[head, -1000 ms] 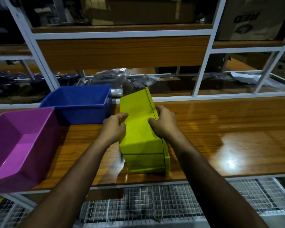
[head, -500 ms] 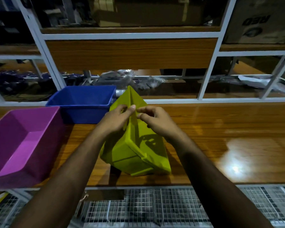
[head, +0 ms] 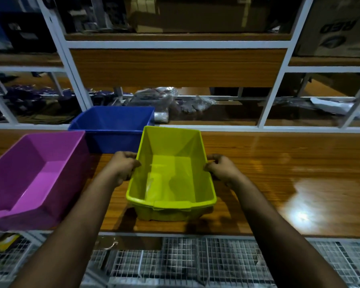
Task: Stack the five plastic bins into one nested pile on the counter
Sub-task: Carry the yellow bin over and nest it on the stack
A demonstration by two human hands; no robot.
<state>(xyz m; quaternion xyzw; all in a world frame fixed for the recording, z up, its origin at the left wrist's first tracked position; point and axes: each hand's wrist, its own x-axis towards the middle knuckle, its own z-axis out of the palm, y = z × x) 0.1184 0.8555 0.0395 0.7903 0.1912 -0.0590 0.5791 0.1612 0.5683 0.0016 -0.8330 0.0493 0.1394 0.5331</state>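
i count three plastic bins on the counter (head: 279, 163) in front of me: one yellow-green bin (head: 170, 179), one blue bin (head: 112, 127) and one purple bin (head: 35, 175). that is three of the five; i see no more bins from here. two hands are on the yellow-green one, my left hand (head: 123, 166) and my right hand (head: 221, 168), one at each long side. behind, one cardboard box (head: 337, 26) with printed letters sits on a shelf.

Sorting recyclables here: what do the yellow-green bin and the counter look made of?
Yellow-green bin: thin moulded plastic, glossy and slightly translucent; its rolled rim suggests moulding. Counter: wood-grain surface with a glossy finish, mirroring lights; solid wood or laminate, cannot tell.
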